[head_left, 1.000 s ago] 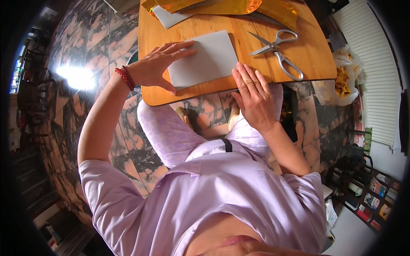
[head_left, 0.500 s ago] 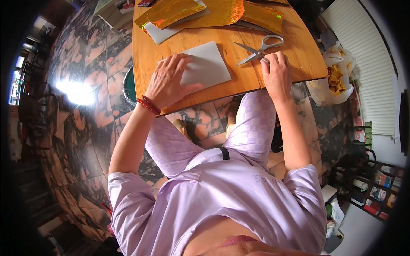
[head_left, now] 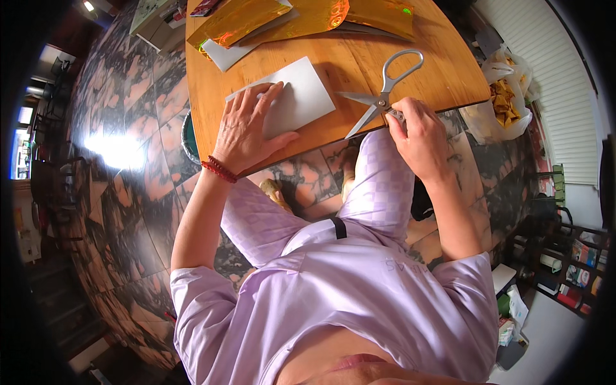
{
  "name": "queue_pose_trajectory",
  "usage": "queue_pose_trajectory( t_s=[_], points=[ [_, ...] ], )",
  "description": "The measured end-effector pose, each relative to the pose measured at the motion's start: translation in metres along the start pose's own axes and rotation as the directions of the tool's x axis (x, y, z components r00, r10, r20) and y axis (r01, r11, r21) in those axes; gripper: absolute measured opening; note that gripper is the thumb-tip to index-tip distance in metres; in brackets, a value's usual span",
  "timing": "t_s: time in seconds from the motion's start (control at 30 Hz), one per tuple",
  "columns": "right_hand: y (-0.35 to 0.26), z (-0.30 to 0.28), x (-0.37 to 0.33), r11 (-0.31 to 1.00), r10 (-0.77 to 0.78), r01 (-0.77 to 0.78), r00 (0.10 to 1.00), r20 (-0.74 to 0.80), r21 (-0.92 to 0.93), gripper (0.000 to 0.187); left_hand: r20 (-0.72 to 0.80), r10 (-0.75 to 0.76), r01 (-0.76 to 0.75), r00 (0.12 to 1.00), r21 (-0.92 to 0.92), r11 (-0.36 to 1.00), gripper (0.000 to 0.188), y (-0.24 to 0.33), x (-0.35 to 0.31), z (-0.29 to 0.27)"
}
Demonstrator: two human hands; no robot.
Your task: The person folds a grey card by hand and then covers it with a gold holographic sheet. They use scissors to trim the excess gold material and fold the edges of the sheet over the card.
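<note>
My left hand (head_left: 248,126) lies flat, fingers spread, on a white rectangular sheet of paper (head_left: 301,93) near the table's front edge. In my right hand (head_left: 417,136) is one handle of a pair of silver scissors (head_left: 384,96), gripped by thumb and fingers. The scissor blades are parted and point left, just right of the paper and apart from it. The other handle loop stands up and away from my hand. Part of the gripped handle is hidden by my fingers.
Gold shiny foil sheets (head_left: 308,22) lie at the far side of the wooden table (head_left: 436,70). Below its left edge stands a green bin (head_left: 190,138). A plastic bag (head_left: 504,106) with gold scraps hangs or stands to the right.
My right hand has lifted the scissors off the table and drawn them nearer, with the blades opened wider. My left hand stays on the paper.
</note>
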State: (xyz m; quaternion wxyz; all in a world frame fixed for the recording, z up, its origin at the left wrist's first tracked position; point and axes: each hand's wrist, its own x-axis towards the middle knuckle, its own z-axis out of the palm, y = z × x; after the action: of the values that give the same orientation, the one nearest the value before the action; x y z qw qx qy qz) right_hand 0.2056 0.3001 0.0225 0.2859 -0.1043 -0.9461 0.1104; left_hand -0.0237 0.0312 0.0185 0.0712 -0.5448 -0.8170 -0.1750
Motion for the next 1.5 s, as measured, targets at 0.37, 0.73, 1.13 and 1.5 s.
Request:
queue_pose_trajectory(
  t_s=[0.37, 0.73, 1.13, 1.5],
  points=[
    [-0.008, 0.016, 0.001, 0.99, -0.063, 0.056, 0.997, 0.054, 0.126, 0.023, 0.009, 0.011, -0.011, 1.0, 0.019, 1.0, 0.086, -0.007, -0.002, 0.005],
    [-0.013, 0.009, -0.029, 0.992, -0.054, 0.039, 0.991, 0.119, 0.124, 0.021, 0.106, 0.004, 0.004, 0.994, -0.074, 0.997, 0.08, 0.004, -0.008, -0.002],
    [-0.024, 0.021, -0.026, 0.991, -0.091, 0.083, 0.994, 0.068, 0.103, 0.022, 0.289, 0.327, -0.32, 0.9, -0.073, 0.945, 0.067, -0.009, 0.015, 0.006],
    [-0.01, 0.003, -0.037, 0.977, -0.095, 0.065, 0.985, 0.142, 0.204, 0.02, 0.294, 0.337, -0.31, 0.895, -0.136, 0.941, 0.067, -0.01, 0.013, 0.006]
  ],
)
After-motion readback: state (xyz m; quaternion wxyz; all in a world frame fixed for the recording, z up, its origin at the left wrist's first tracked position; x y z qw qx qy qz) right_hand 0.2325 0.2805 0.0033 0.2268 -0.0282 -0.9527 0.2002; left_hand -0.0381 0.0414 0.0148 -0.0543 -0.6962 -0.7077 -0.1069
